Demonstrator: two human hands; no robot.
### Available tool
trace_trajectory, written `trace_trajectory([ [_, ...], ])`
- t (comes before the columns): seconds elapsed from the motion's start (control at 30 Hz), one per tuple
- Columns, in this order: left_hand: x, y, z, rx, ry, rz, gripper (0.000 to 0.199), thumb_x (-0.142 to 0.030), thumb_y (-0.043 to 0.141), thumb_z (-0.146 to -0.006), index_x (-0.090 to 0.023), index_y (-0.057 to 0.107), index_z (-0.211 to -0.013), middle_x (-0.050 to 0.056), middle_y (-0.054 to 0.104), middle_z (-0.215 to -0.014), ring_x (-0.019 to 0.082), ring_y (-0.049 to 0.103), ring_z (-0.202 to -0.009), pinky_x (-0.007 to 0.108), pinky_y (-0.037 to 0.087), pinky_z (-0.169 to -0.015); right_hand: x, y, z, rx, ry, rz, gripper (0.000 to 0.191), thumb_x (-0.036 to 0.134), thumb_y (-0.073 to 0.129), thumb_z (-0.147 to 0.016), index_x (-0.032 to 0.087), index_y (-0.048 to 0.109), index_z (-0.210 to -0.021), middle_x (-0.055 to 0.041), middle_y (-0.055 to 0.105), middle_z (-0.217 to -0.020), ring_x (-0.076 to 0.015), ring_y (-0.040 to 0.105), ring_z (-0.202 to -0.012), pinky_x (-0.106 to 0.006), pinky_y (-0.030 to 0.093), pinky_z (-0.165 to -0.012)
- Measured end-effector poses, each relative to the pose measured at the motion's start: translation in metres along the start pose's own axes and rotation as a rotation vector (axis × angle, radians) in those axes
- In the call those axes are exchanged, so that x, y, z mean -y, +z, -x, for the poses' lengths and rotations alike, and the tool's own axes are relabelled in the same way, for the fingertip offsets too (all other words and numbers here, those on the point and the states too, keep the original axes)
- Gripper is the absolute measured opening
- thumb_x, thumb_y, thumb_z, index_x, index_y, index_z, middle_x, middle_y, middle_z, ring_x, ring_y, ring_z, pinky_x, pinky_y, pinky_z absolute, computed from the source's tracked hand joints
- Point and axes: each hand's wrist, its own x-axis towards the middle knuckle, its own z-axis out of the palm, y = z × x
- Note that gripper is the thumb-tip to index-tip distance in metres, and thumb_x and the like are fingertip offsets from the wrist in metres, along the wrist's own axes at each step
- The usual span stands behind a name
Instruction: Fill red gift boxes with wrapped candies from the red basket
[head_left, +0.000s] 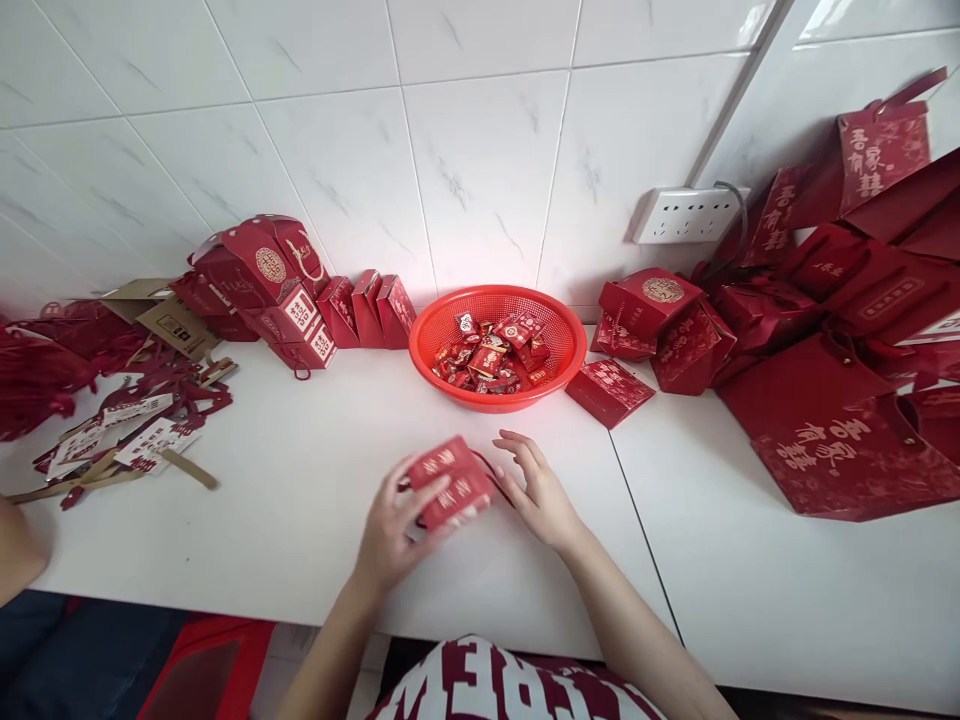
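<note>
Head view: gripping the red box (455,474) in the left hand (390,530) over the white table (300,520), nearer than the red basket (497,404), with the right hand (545,502) loosely spread just right of the box beside a thin cord (482,459), impossible to tell whether pinched.

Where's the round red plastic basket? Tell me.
In the head view, the basket stands near the middle, before the white tiled wall, between three upright red cardboard boxes on its left and a low red cardboard box on its right.
</note>
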Motion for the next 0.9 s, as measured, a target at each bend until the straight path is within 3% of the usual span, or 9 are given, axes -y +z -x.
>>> trace_trajectory([
  [0.1, 0.042, -0.027, -0.004, -0.301, -0.301, -0.219, 0.046, -0.037, 0.063, -0.090, -0.028, 0.061, -0.135, 0.011, 0.035, -0.150, 0.033, 0.044, -0.135, 0.047, 0.042, -0.111, -0.004, 0.005, 0.002, 0.005, -0.006, 0.089, 0.033, 0.032, 0.048, -0.100, 0.028, 0.051, -0.132, -0.0117, 0.048, -0.142, -0.0269, 0.052, -0.129, -0.052, 0.047, -0.105],
  [0.17, 0.075, -0.047, -0.013, -0.429, -0.478, -0.343, 0.050, -0.042, 0.062, -0.090, -0.025, 0.060, -0.136, 0.012, 0.032, -0.152, 0.034, 0.041, -0.137, 0.048, 0.037, -0.115, -0.004, 0.008, 0.003, 0.019, -0.004, 0.098, 0.033, 0.029, 0.046, -0.100, 0.028, 0.050, -0.132, -0.0116, 0.050, -0.141, -0.0269, 0.054, -0.126, -0.051, 0.050, -0.101],
  [0.3, 0.135, -0.082, -0.045, -0.468, -0.685, -0.421, 0.055, -0.049, 0.060, -0.091, -0.025, 0.056, -0.140, 0.013, 0.027, -0.156, 0.038, 0.038, -0.139, 0.055, 0.036, -0.113, 0.000, 0.014, 0.007, 0.066, -0.003, 0.131, 0.032, 0.025, 0.046, -0.099, 0.028, 0.050, -0.130, -0.0111, 0.051, -0.139, -0.0276, 0.056, -0.123, -0.050, 0.053, -0.097],
  [0.4, 0.166, -0.096, -0.071, -0.474, -0.739, -0.412, 0.058, -0.052, 0.056, -0.093, -0.020, 0.053, -0.142, 0.015, 0.022, -0.158, 0.043, 0.037, -0.137, 0.062, 0.033, -0.111, 0.001, 0.015, 0.008, 0.101, 0.019, 0.151, 0.030, 0.024, 0.045, -0.099, 0.028, 0.051, -0.128, -0.0105, 0.051, -0.139, -0.0271, 0.060, -0.119, -0.049, 0.055, -0.094],
  [0.5, 0.187, -0.104, -0.090, -0.473, -0.759, -0.384, 0.062, -0.055, 0.053, -0.095, -0.016, 0.050, -0.143, 0.015, 0.016, -0.159, 0.044, 0.036, -0.135, 0.064, 0.030, -0.111, -0.002, 0.013, 0.007, 0.107, 0.046, 0.162, 0.028, 0.024, 0.045, -0.099, 0.027, 0.053, -0.125, -0.0106, 0.052, -0.137, -0.0264, 0.063, -0.113, -0.049, 0.056, -0.092],
  [0.63, 0.205, -0.109, -0.102, -0.462, -0.755, -0.350, 0.065, -0.056, 0.053, -0.096, -0.013, 0.049, -0.143, 0.014, 0.013, -0.159, 0.041, 0.032, -0.139, 0.058, 0.026, -0.117, -0.008, 0.012, 0.004, 0.105, 0.080, 0.172, 0.023, 0.024, 0.045, -0.099, 0.024, 0.057, -0.117, -0.0109, 0.056, -0.131, -0.0250, 0.066, -0.103, -0.046, 0.057, -0.088],
  [0.9, 0.218, -0.122, -0.105, -0.365, -0.765, -0.302, 0.070, -0.062, 0.050, -0.094, -0.017, 0.043, -0.148, 0.014, 0.006, -0.163, 0.039, 0.029, -0.144, 0.057, 0.024, -0.117, -0.008, 0.017, 0.003, 0.145, 0.080, 0.171, 0.020, 0.020, 0.046, -0.097, 0.023, 0.061, -0.110, -0.0102, 0.058, -0.128, -0.0219, 0.068, -0.098, -0.041, 0.056, -0.088],
])
